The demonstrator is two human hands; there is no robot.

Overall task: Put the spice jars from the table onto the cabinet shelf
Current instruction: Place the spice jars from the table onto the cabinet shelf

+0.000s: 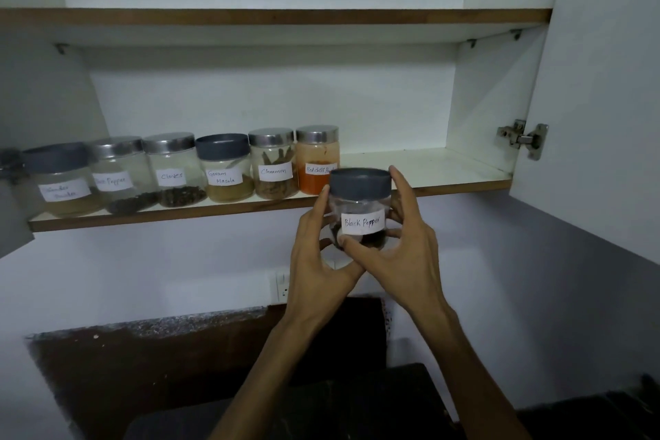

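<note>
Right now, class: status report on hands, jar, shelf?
Both hands, left hand and right hand, grip Black Pepper jar. Jar below shelf edge. Spot beside Red Chilli jar free.

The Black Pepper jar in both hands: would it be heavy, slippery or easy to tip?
The Black Pepper jar is probably light: only a little dark pepper shows at its bottom. Its smooth clear wall may be slippery, which could be why the left hand and right hand both hold it. Squat and wide, it should stand steadily.

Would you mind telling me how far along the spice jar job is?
Six jars already stand in a row on the shelf. Both hands, left and right, hold the black pepper jar just below the shelf edge. The table is out of view, so remaining jars are unknown.
</note>
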